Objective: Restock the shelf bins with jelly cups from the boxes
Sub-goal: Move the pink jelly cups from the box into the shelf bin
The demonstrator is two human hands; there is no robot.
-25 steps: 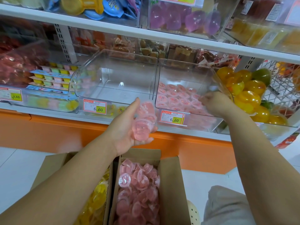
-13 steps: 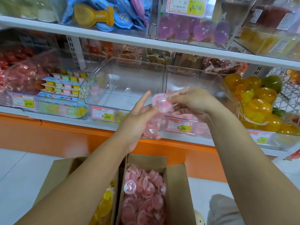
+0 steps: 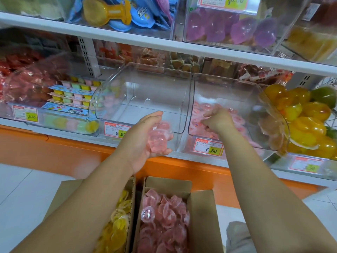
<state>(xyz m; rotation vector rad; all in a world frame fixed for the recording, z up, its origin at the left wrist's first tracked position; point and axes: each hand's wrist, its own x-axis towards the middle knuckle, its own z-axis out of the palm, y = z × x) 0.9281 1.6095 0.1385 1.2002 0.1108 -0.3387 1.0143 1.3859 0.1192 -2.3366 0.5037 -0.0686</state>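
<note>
Fingers (image 3: 154, 115) of my left hand (image 3: 138, 141) held translucent pink jelly cups (image 3: 160, 138) just left of the clear plastic bin (image 3: 228, 78); my right hand (image 3: 218, 121) curled inside it, hold unclear.

On the shelf (image 3: 60, 133) the left bin (image 3: 113, 92) adjoins the right bin (image 3: 228, 92); below stand two boxes (image 3: 202, 216).

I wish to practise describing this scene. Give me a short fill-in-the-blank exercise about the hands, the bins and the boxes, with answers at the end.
1. The left hand holds a few ____ jelly cups.
2. The right hand is inside the right bin; the left bin beside it is ____.
3. The box on the right holds pink cups; the box on the left holds ____ ones.
Missing words: pink; empty; yellow.
</note>
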